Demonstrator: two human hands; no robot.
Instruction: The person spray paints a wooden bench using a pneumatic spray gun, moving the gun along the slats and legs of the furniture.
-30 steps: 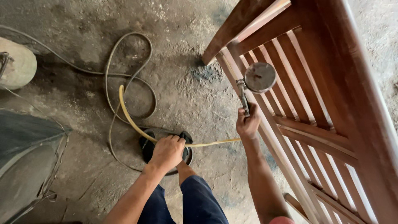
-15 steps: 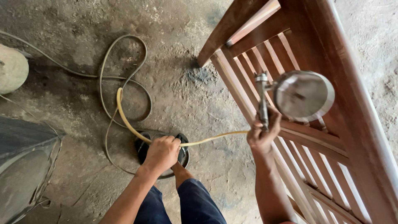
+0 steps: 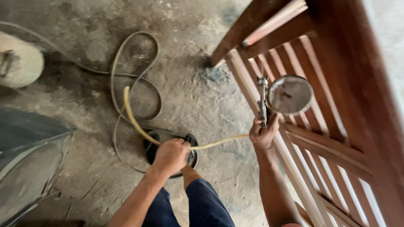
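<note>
Left hand: the left hand (image 3: pixel 170 155) is clenched around the yellow hose (image 3: pixel 134 122).
Right hand: the right hand (image 3: pixel 264 133) is closed on the spray gun (image 3: pixel 263 103).
Cup: a lidded metal cup (image 3: pixel 290 95) is mounted just beside that hand; contents hidden.
Frame: wooden slats (image 3: pixel 294 138) are seen behind it.

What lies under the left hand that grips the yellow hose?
Under the left hand lies a black sandal on the concrete floor, with the yellow hose crossing it. The foot and the sandal's middle are covered.
</note>
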